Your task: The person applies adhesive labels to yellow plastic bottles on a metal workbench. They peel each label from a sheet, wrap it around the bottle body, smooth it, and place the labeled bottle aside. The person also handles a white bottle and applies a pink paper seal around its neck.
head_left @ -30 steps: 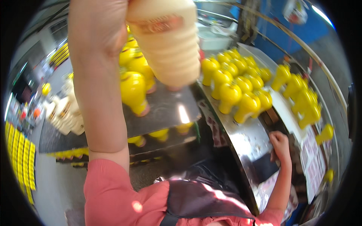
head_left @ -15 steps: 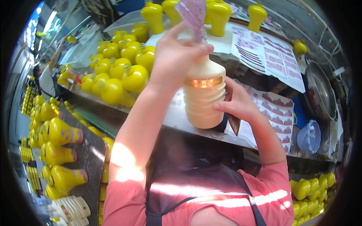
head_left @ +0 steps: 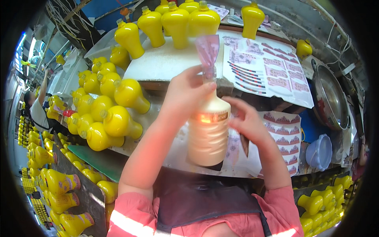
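Upright in front of me is a cream ribbed bottle (head_left: 208, 144) with a shiny copper-gold band (head_left: 213, 117) round its shoulder. A pinkish-purple wrap (head_left: 207, 51) stands up from its top. My left hand (head_left: 184, 93) is closed round the bottle's neck, just under the wrap. At the bottle's right shoulder is my right hand (head_left: 248, 122), forefinger and thumb by the end of the band. A brown pointed blade-like tool (head_left: 244, 145) sticks out below that hand, seemingly held in its lower fingers, which are mostly hidden.
Yellow bottles (head_left: 128, 94) crowd the left of the worktable; several more stand along the back. Decal sheets (head_left: 268, 67) lie at the back right and under my right arm (head_left: 282, 138). Farther right are a metal pan (head_left: 333, 93) and a pale blue bucket (head_left: 319, 152). Someone (head_left: 37, 104) stands far left.
The view has shifted, so the bottle and both hands appear lower. My right hand has moved up the bottle's side to its shoulder. My left hand keeps its hold on the neck.
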`<action>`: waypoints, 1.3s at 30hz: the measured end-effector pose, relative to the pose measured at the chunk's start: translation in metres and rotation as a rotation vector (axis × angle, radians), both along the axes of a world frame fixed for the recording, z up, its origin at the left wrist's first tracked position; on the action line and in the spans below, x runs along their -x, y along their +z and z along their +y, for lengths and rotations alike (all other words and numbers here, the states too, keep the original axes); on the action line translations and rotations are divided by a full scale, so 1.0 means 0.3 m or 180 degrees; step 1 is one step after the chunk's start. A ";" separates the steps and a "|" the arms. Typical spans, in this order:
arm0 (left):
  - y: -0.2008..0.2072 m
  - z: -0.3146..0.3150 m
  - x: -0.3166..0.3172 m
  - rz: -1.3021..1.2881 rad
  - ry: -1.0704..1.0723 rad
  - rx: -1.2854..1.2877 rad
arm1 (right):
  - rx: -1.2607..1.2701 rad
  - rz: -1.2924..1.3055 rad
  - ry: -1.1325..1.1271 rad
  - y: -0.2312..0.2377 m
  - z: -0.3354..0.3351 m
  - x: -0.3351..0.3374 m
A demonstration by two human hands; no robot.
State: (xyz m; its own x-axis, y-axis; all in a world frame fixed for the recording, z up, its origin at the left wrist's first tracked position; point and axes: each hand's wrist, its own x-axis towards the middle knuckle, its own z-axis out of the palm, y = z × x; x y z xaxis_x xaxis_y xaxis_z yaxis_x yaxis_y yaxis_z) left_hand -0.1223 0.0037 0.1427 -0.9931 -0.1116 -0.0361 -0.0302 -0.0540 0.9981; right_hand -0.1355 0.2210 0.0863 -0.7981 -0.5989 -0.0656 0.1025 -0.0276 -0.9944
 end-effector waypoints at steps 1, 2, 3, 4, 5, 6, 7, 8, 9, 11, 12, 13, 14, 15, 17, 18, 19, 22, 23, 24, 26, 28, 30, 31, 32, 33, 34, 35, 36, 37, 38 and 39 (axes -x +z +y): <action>0.005 0.000 -0.003 -0.0026 -0.0026 -0.0036 | 0.0040 0.0024 -0.0295 0.042 0.005 0.025; 0.011 0.000 -0.004 -0.0053 -0.0074 -0.0095 | 0.0121 0.0225 -0.0553 0.087 0.008 0.044; 0.016 0.005 -0.002 -0.0020 -0.0113 -0.0201 | -0.0012 0.0547 -0.0685 0.134 0.000 0.072; 0.022 0.014 0.001 0.0022 -0.0154 -0.0302 | -0.0199 0.0585 -0.0771 0.180 -0.010 0.091; 0.026 0.022 0.004 0.0046 -0.0184 -0.0404 | -0.0281 0.0807 -0.0849 0.219 -0.037 0.115; 0.031 0.027 0.011 0.0056 -0.0252 -0.0372 | -0.0205 0.0876 -0.0906 0.254 -0.062 0.138; 0.032 0.034 0.018 0.0081 -0.0260 -0.0408 | -0.0446 0.1251 -0.0996 0.285 -0.085 0.162; 0.029 0.041 0.024 0.0095 -0.0264 -0.0443 | -0.0497 0.0915 -0.0932 0.312 -0.101 0.185; 0.022 0.044 0.029 0.0165 -0.0289 -0.0507 | -0.0422 0.0653 -0.0776 0.331 -0.118 0.202; 0.000 0.036 0.044 0.0016 -0.0169 -0.0364 | -0.0171 0.0571 -0.1257 0.347 -0.147 0.233; -0.015 0.031 0.056 -0.0002 -0.0126 -0.0279 | -0.0008 0.0541 -0.1446 0.348 -0.154 0.244; -0.031 0.025 0.071 -0.0018 -0.0088 -0.0193 | 0.0125 0.0646 -0.1571 0.347 -0.154 0.249; -0.046 0.017 0.087 -0.0012 -0.0047 0.0036 | 0.0240 0.0725 -0.1672 0.342 -0.153 0.247; -0.060 0.008 0.099 -0.0013 -0.0004 0.0261 | 0.0328 0.0806 -0.1849 0.338 -0.145 0.241; -0.082 -0.002 0.101 0.0366 0.0204 0.0964 | 0.0249 0.0975 -0.1600 0.325 -0.133 0.211; -0.089 -0.003 0.086 0.0743 0.0366 0.1449 | 0.0147 0.1007 -0.1454 0.317 -0.129 0.186; -0.093 -0.004 0.064 0.0832 0.0485 0.1942 | -0.0133 0.0864 -0.1386 0.307 -0.124 0.154; -0.093 -0.004 -0.054 0.0800 0.0231 0.0476 | -0.0523 0.0868 -0.1282 0.278 -0.108 0.058; -0.093 0.002 -0.094 0.0890 0.0169 0.0209 | -0.0706 0.0931 -0.1279 0.264 -0.113 0.030; -0.096 0.015 -0.131 0.1259 0.0144 0.0709 | -0.0580 0.1274 -0.1374 0.241 -0.132 0.003; -0.106 0.040 -0.169 0.1257 0.0257 0.1074 | -0.0714 0.1167 -0.1160 0.213 -0.136 -0.047; -0.116 0.041 -0.206 0.0835 0.0222 0.0556 | -0.0746 0.0900 -0.1075 0.190 -0.133 -0.090; -0.128 0.027 -0.251 0.0063 0.0153 -0.0681 | -0.0677 0.0447 -0.1000 0.169 -0.124 -0.121; -0.135 0.014 -0.267 -0.0092 0.0157 -0.0807 | -0.0585 0.0285 -0.0978 0.159 -0.118 -0.136; -0.144 -0.003 -0.283 -0.0237 0.0159 -0.0947 | -0.0573 -0.0067 -0.0861 0.147 -0.113 -0.149; -0.154 -0.012 -0.301 -0.0467 0.0214 -0.1043 | -0.0441 -0.0216 -0.0778 0.135 -0.109 -0.165; -0.167 -0.011 -0.321 -0.0377 0.0216 -0.1267 | -0.0338 -0.0353 -0.0733 0.122 -0.106 -0.180; -0.180 -0.011 -0.338 -0.0399 0.0233 -0.1325 | -0.0237 -0.0491 -0.0691 0.107 -0.104 -0.195; -0.193 -0.012 -0.351 -0.0398 0.0251 -0.1410 | -0.0289 -0.0630 -0.0576 0.094 -0.098 -0.206; -0.204 -0.014 -0.364 -0.0389 0.0251 -0.1511 | -0.0259 -0.0659 -0.0577 0.078 -0.098 -0.219; -0.215 -0.020 -0.376 -0.0455 0.0276 -0.1446 | -0.0261 -0.0645 -0.0591 0.062 -0.099 -0.232; -0.224 -0.028 -0.385 -0.0504 0.0281 -0.1393 | -0.0344 -0.0661 -0.0653 0.046 -0.101 -0.244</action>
